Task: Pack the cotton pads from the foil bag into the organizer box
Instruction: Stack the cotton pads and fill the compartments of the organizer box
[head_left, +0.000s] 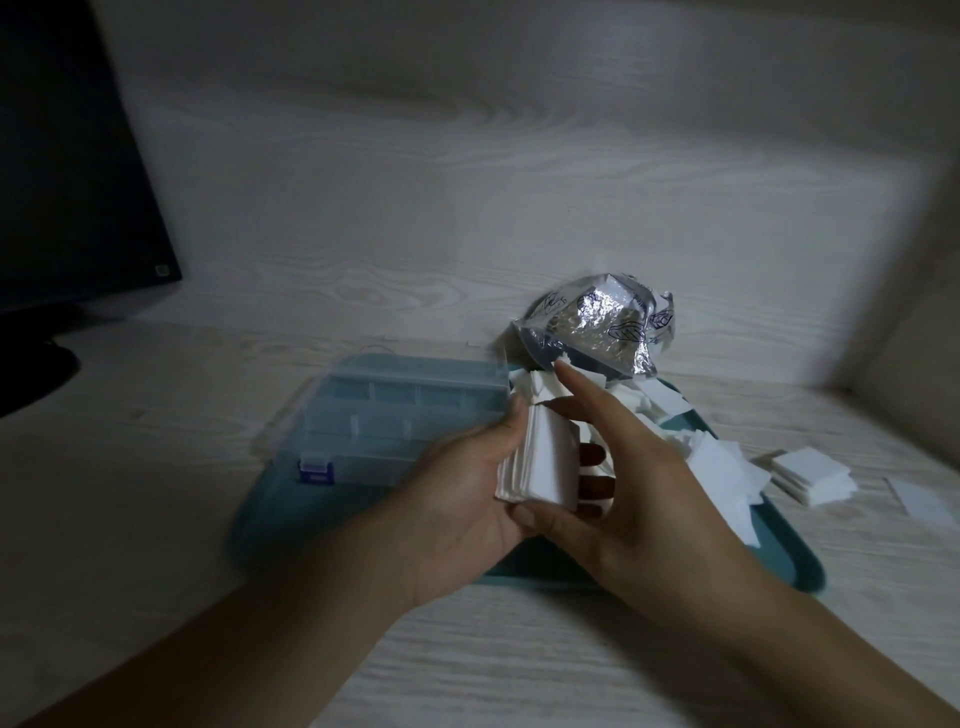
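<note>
The room was dim, with the brightest patch of light falling across the middle of the frame. A pale wall panel (467, 156) with wood grain filled the upper half. At the right edge a second panel (924, 291) met it at a corner. Below ran a light desk (130, 467) with the same grain, filling the lower half. In the upper left stood a dark monitor (62, 171), its black base (31, 374) resting on the desk at the left edge.
</note>
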